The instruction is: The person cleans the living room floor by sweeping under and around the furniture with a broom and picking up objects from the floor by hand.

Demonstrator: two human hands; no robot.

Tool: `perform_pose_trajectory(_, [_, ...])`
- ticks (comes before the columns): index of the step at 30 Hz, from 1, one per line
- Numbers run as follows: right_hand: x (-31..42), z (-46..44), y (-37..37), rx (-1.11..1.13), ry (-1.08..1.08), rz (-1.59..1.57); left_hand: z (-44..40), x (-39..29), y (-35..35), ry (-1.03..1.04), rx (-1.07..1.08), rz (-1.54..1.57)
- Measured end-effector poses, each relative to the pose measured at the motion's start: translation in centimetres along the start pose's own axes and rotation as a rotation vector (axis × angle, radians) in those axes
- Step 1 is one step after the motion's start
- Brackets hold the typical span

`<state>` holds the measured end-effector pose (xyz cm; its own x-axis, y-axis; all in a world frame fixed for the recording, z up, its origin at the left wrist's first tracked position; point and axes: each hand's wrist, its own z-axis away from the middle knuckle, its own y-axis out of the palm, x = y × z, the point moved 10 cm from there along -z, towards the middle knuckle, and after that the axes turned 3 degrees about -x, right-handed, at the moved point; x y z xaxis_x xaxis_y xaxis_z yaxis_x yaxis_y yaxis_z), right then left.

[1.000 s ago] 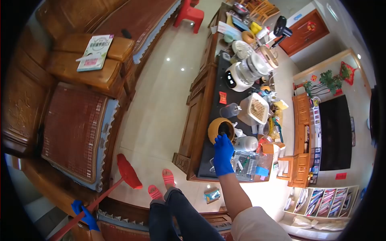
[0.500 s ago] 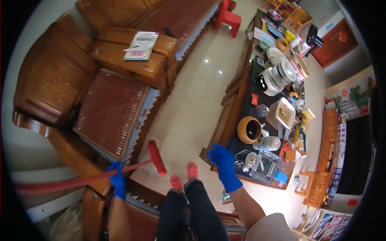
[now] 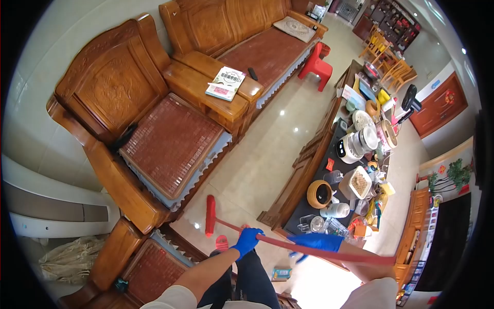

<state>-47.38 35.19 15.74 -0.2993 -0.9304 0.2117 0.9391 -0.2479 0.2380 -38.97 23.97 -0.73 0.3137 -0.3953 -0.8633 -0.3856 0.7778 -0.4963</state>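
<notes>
A red broom [image 3: 210,216] rests with its head on the tiled floor, near the foot of the armchair. Its red handle slants right across my body, and the far end is blurred. My left hand [image 3: 248,242], in a blue glove, is closed around the handle in front of my knees. Beside the handle, close to the table corner, is my right hand [image 3: 318,241], also blue-gloved. Its fingers look stretched out and apart, though motion smears them, and the handle crosses just in front of its lower side.
A wooden armchair [image 3: 172,147] and a long wooden sofa [image 3: 257,62] line the left. The dark table [image 3: 296,219] on the right carries jars, a white appliance and containers. A red stool [image 3: 316,69] stands farther back. A small packet [image 3: 281,273] lies near my feet.
My left hand has moved right, and the broom handle has swung from the left side to the right. My right hand has moved right and lower, beside the handle. The view has tilted up.
</notes>
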Motion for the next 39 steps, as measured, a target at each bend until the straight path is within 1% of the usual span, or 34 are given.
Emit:
perform_pose_trajectory(1, [-3.1,0.5,1.9,0.023,0.271,-0.144,1.0,-0.6,0.6,-0.01,0.009,0.001])
perform_pose_trajectory(2, [-5.4,-0.4,3.6,0.15,0.299,-0.247,2.2,-1.6,1.9,0.005,0.1,-0.065])
perform_pose_trajectory(3, [-7.8,-2.1,3.6,0.16,0.308,-0.261,3.5,-2.2,3.5,0.025,0.195,-0.131])
perform_pose_trajectory(5, [-11.4,-6.3,2.9,0.27,0.334,-0.38,3.9,-2.5,3.8,0.027,0.202,-0.133])
perform_pose_trajectory(6, [-13.0,-8.3,2.6,0.331,0.347,-0.44,4.1,-2.9,3.5,0.071,0.199,-0.164])
perform_pose_trajectory(7, [-13.7,-9.9,2.6,0.394,0.354,-0.496,3.8,-3.3,3.0,0.12,0.193,-0.199])
perform_pose_trajectory(8, [-13.0,-9.8,3.6,0.457,0.36,-0.553,3.3,-4.2,1.9,0.12,0.202,-0.213])
perform_pose_trajectory(9, [-13.0,-9.2,4.0,0.47,0.352,-0.558,2.6,-6.0,1.0,0.175,0.209,-0.13])
perform_pose_trajectory(10, [-10.9,-6.5,4.3,0.343,0.283,-0.499,1.7,-8.1,0.1,0.229,0.214,-0.045])
perform_pose_trajectory(11, [-8.9,-4.8,3.5,0.215,0.213,-0.44,0.6,-9.2,-0.4,0.231,0.223,-0.057])
perform_pose_trajectory(12, [-7.2,-4.2,3.1,0.231,0.179,-0.513,-0.3,-10.3,-0.7,0.217,0.272,-0.003])
perform_pose_trajectory(13, [-2.8,-1.5,2.6,0.234,-0.046,-0.442,-1.6,-11.2,-0.9,0.206,0.316,0.047])
perform_pose_trajectory(14, [-1.0,-2.3,0.5,0.293,-0.194,-0.454,-4.2,-11.5,-3.5,0.187,0.119,0.105])
perform_pose_trajectory(15, [3.0,0.3,0.5,0.404,-0.347,-0.595,-6.9,-9.9,-4.5,0.006,0.161,0.203])
perform_pose_trajectory(17, [8.0,4.7,-2.6,0.153,-0.543,-0.388,-11.9,-10.0,-10.9,0.067,-0.039,0.215])
perform_pose_trajectory(18, [8.6,5.2,-3.3,0.165,-0.554,-0.392,-13.8,-7.5,-13.7,-0.101,-0.121,0.236])
perform_pose_trajectory(19, [9.1,5.6,-5.4,0.047,-0.592,-0.354,-14.8,-7.8,-18.1,-0.236,-0.261,0.21])
perform_pose_trajectory(20, [9.5,5.9,-7.3,-0.073,-0.625,-0.321,-17.0,-0.4,-19.1,-0.259,-0.361,0.45])
perform_pose_trajectory(21, [9.7,5.4,-7.9,-0.063,-0.634,-0.33,-17.7,-0.7,-22.8,-0.212,-0.437,0.444])
perform_pose_trajectory(22, [9.2,3.7,-8.9,-0.094,-0.597,-0.36,-18.1,-1.7,-26.2,-0.166,-0.512,0.441])
perform_pose_trajectory(23, [8.6,2.0,-9.5,-0.126,-0.557,-0.388,-17.9,-1.8,-28.6,-0.173,-0.579,0.482])
perform_pose_trajectory(24, [8.9,0.8,-9.3,-0.092,-0.557,-0.407,-18.2,-2.1,-30.7,-0.175,-0.647,0.526])
perform_pose_trajectory(25, [9.2,-0.3,-9.3,-0.091,-0.56,-0.408,-18.7,-2.5,-31.9,-0.172,-0.646,0.524])
perform_pose_trajectory(27, [11.6,-1.4,-8.3,-0.071,-0.639,-0.372,-18.3,-0.6,-33.5,-0.366,-0.773,0.601])
perform_pose_trajectory(28, [12.8,-2.7,-8.7,-0.106,-0.612,-0.396,-18.5,0.1,-33.6,-0.396,-0.78,0.616])
perform_pose_trajectory(29, [14.2,-4.5,-9.6,-0.106,-0.607,-0.4,-18.9,0.5,-33.7,-0.403,-0.777,0.614])
perform_pose_trajectory(31, [17.8,-8.1,-12.0,-0.159,-0.669,-0.458,-18.6,2.7,-33.9,-0.552,-0.89,0.758])
perform_pose_trajectory(32, [19.4,-9.3,-13.5,-0.224,-0.661,-0.505,-18.9,4.2,-34.3,-0.658,-0.909,0.7])
perform_pose_trajectory(33, [21.0,-10.7,-15.2,-0.293,-0.654,-0.551,-20.3,5.0,-34.7,-0.655,-0.895,0.697])
perform_pose_trajectory(34, [22.8,-12.5,-16.3,-0.301,-0.65,-0.566,-20.7,6.3,-35.0,-0.711,-0.932,0.729])
perform_pose_trajectory(35, [24.2,-14.8,-18.7,-0.404,-0.672,-0.591,-21.3,7.9,-35.3,-0.772,-0.968,0.76])
perform_pose_trajectory(36, [25.2,-17.3,-21.1,-0.508,-0.688,-0.611,-22.4,9.7,-35.4,-0.827,-0.91,0.755])
perform_pose_trajectory(37, [25.3,-21.0,-22.5,-0.517,-0.669,-0.625,-22.9,10.8,-35.4,-0.845,-0.891,0.748])
perform_pose_trajectory(39, [27.2,-26.6,-28.4,-0.799,-0.661,-0.446,-27.6,12.0,-35.7,-0.765,-0.838,0.802])
